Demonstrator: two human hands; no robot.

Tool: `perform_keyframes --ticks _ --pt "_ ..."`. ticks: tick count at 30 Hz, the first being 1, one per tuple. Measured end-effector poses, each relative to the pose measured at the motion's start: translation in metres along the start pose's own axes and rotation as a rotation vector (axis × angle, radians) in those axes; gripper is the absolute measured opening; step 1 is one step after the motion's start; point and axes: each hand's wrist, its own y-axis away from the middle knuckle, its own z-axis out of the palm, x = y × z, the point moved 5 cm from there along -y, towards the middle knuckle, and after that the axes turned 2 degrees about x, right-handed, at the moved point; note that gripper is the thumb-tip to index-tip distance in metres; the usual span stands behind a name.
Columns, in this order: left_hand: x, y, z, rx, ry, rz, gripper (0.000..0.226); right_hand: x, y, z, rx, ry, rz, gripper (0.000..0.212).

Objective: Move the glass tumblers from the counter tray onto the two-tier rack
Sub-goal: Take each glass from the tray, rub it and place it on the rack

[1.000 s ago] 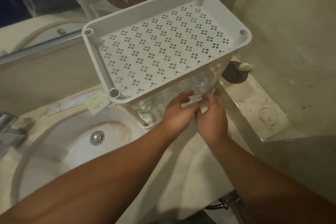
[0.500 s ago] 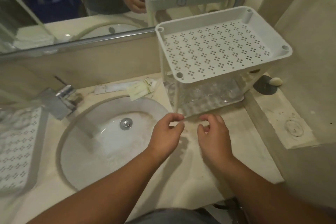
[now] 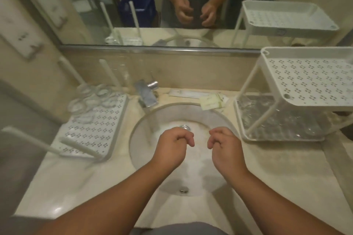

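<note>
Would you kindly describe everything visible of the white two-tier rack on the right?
The white perforated plastic two-tier rack stands upright on the beige counter, right of the sink. Slim white posts join its trays. The top tray looks bare; clear glass tumblers crowd the lower one. Neither hand touches it.

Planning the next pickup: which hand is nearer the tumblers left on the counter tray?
Left. The left hand hangs over the sink, nearer those tumblers at far left; the right hand is farther right.
</note>
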Motion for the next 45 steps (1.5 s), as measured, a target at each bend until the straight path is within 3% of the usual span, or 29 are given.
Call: perform_keyframes --ticks 5,10,18,25,38,45 --pt "0.006 -0.002 -0.075 0.145 -0.065 0.077 0.05 -0.064 -0.007 0.042 -0.054 -0.082 -0.13 0.05" --pt "0.022 0.004 -0.139 0.229 -0.206 0.277 0.039 -0.128 -0.016 0.086 -0.136 -0.072 -0.266 0.045" --pt "0.019 -0.001 -0.221 0.353 -0.251 0.276 0.03 -0.204 -0.024 0.153 -0.281 -0.074 -0.405 0.042" --pt "-0.013 -0.023 -0.281 0.434 -0.318 0.149 0.025 -0.244 -0.037 0.206 -0.385 -0.029 -0.489 0.03" --pt "-0.1 -0.097 -0.317 0.371 -0.479 -0.286 0.073 -0.254 -0.077 0.286 -0.58 0.181 -0.465 0.032" --pt "-0.121 -0.128 -0.318 0.377 -0.696 -0.381 0.076 -0.244 -0.086 0.304 -0.622 0.169 -0.442 0.03"
